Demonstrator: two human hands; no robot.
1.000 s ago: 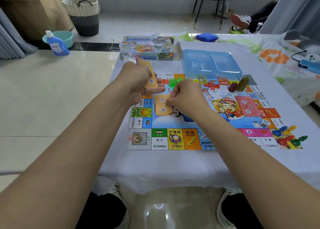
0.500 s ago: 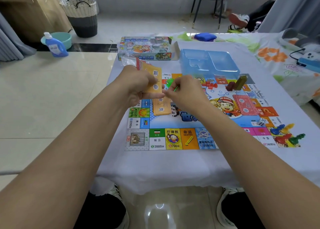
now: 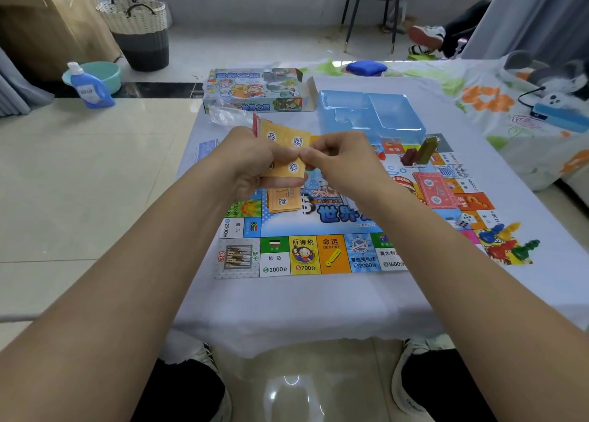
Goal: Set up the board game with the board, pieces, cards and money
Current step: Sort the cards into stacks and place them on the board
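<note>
The colourful game board (image 3: 318, 256) lies open on the white tablecloth. My left hand (image 3: 251, 160) grips a stack of orange cards (image 3: 287, 149) above the board's left side. My right hand (image 3: 338, 160) pinches the edge of the top orange card at its right. A small pile of orange cards (image 3: 282, 200) lies on the board below my hands. A pink card stack (image 3: 435, 190) rests on the board's right half. Coloured pawns (image 3: 506, 243) sit off the right corner, a white die (image 3: 464, 221) near them, and dark house pieces (image 3: 420, 152) at the back.
The game box (image 3: 255, 90) and a blue plastic tray (image 3: 369, 111) stand at the far edge, with a clear plastic bag (image 3: 223, 115) beside the box. A blue device with a cable (image 3: 557, 115) lies far right. The floor holds a detergent bottle (image 3: 90, 87) and a basket (image 3: 140, 29).
My right hand left the pile on the board and rose to the stack in my left hand, now pinching the top card. The view has shifted slightly.
</note>
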